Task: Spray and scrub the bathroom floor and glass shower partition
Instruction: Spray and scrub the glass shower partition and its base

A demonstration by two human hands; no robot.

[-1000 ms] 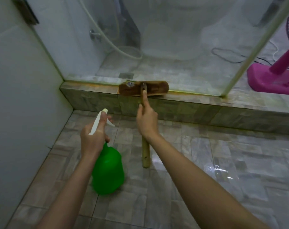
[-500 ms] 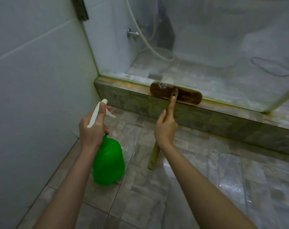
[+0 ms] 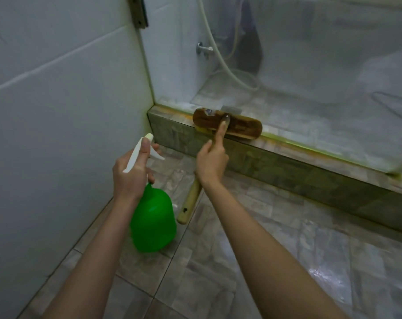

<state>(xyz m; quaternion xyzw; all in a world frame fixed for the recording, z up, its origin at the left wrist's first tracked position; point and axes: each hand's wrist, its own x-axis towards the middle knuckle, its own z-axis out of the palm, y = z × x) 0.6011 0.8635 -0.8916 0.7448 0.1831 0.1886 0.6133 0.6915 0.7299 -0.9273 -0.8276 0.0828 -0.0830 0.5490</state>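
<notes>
Fingers of the left hand are curled round the white trigger neck of a green spray bottle, which hangs below them; its contents cannot be made out through the opaque plastic. The wet floor tiles lie underneath. The pale wooden handle of a scrub brush is gripped by the right hand, with the index finger laid straight along it. Beyond that fingertip the brown brush head is set on the tiled kerb, at the foot of the glass shower partition. A white hose is seen behind the glass.

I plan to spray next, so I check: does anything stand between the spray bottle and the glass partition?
Nothing visible does. Only open air lies between the spray bottle in the left hand and the glass partition. The brush, held by the right hand, sits lower, on the tiled ledge.
</notes>
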